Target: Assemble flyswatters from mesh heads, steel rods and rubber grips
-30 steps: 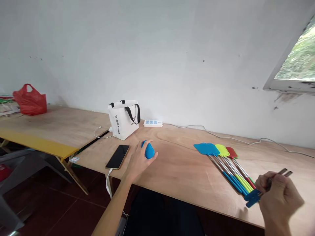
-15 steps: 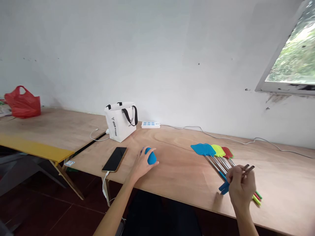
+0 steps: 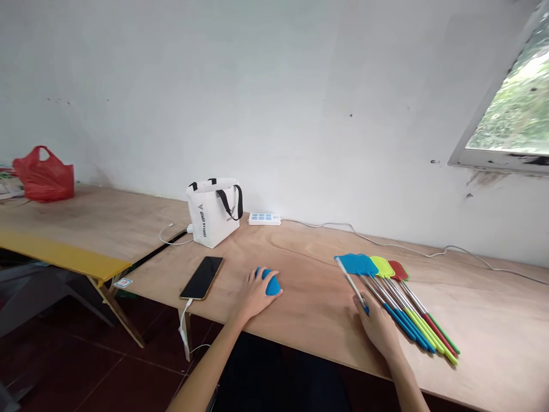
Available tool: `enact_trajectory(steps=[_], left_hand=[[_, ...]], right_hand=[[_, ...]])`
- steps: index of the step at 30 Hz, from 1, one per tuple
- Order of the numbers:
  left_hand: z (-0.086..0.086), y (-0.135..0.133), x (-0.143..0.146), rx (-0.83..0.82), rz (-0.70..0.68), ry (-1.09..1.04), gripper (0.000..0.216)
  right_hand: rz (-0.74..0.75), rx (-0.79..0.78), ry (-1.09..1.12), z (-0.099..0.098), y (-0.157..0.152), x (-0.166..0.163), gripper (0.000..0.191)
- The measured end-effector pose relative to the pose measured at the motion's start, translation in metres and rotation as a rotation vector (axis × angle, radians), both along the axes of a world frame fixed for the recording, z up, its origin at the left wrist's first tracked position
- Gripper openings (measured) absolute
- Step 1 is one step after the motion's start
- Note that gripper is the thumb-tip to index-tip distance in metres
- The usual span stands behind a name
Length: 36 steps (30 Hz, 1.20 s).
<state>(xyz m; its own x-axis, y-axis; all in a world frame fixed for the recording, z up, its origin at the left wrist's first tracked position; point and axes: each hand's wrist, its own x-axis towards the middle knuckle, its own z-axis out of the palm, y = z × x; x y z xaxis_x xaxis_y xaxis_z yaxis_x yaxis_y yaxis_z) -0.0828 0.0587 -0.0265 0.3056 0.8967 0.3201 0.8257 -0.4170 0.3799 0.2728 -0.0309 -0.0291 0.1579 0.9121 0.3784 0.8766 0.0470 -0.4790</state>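
My left hand point(image 3: 254, 294) curls over a blue textured piece point(image 3: 271, 284), rounded like a swatter head, at the middle of the table; its lower part is hidden under my fingers and palm. My right hand point(image 3: 380, 326) grips a slim silver-white rod point(image 3: 348, 277) with a blue part by the fingers. The rod points up and left, its tip at the edge of the blue fly swatter heads point(image 3: 355, 264). Beside that hand, several fly swatters lie in a row, with yellow-green heads point(image 3: 381, 266), a red head point(image 3: 398, 270), metal shafts and coloured handles point(image 3: 441, 340).
A phone point(image 3: 201, 277) on a white charging cable lies left of my left hand. Behind it stand a white bag point(image 3: 212, 220) with black handles and a power strip point(image 3: 265, 219). Its grey cable point(image 3: 369, 236) runs along the wall. A red plastic bag point(image 3: 45, 177) sits far left.
My right hand has moved left from the swatter handles, now with one rod pointing up-left instead of two metal rods. The blue handles lie in the row. My left hand has shifted slightly right.
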Motion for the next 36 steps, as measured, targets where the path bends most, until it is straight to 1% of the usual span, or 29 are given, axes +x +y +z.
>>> enact_trajectory(steps=[3,6,9,13,16,19,21,24,26,28,30,33,36], left_hand=[[-0.001,0.0,0.0,0.012,0.001,-0.007,0.053],[-0.002,-0.001,0.0,0.023,-0.016,-0.027,0.053],[-0.002,-0.001,0.0,0.024,-0.025,-0.027,0.052],[-0.003,-0.001,-0.001,0.029,-0.014,-0.018,0.052],[-0.003,-0.001,-0.001,0.019,-0.004,-0.014,0.052],[-0.004,0.0,-0.002,0.019,-0.01,-0.029,0.051],[-0.005,0.001,-0.003,0.02,-0.016,-0.028,0.05],[-0.004,0.006,-0.004,0.02,-0.037,-0.006,0.051],[-0.004,0.013,-0.005,0.022,-0.093,0.015,0.053],[-0.003,0.024,-0.007,0.022,-0.172,0.032,0.056],[-0.004,0.04,-0.008,0.021,-0.216,0.031,0.058],[-0.006,0.071,-0.008,0.016,-0.183,0.011,0.061],[-0.008,0.105,-0.007,0.037,-0.143,0.004,0.067]], right_hand=[[-0.032,-0.103,-0.252,-0.004,-0.004,-0.009,0.03],[-0.072,-0.133,-0.374,-0.007,-0.007,-0.016,0.03],[-0.085,-0.105,-0.364,-0.009,-0.008,-0.02,0.028],[-0.147,-0.133,-0.323,-0.01,-0.002,-0.023,0.028],[-0.16,-0.164,-0.317,-0.006,0.01,-0.023,0.029],[-0.204,-0.214,-0.351,0.001,0.023,-0.022,0.035],[-0.193,-0.226,-0.386,0.005,0.028,-0.02,0.04],[-0.149,-0.18,-0.395,0.007,0.031,-0.013,0.041],[-0.179,-0.13,-0.379,0.007,0.031,-0.002,0.043],[-0.256,-0.093,-0.383,0.006,0.031,0.014,0.045],[-0.34,-0.106,-0.421,0.004,0.032,0.031,0.049],[-0.382,-0.178,-0.498,0.0,0.034,0.052,0.051],[-0.398,-0.219,-0.542,-0.003,0.037,0.06,0.048]])
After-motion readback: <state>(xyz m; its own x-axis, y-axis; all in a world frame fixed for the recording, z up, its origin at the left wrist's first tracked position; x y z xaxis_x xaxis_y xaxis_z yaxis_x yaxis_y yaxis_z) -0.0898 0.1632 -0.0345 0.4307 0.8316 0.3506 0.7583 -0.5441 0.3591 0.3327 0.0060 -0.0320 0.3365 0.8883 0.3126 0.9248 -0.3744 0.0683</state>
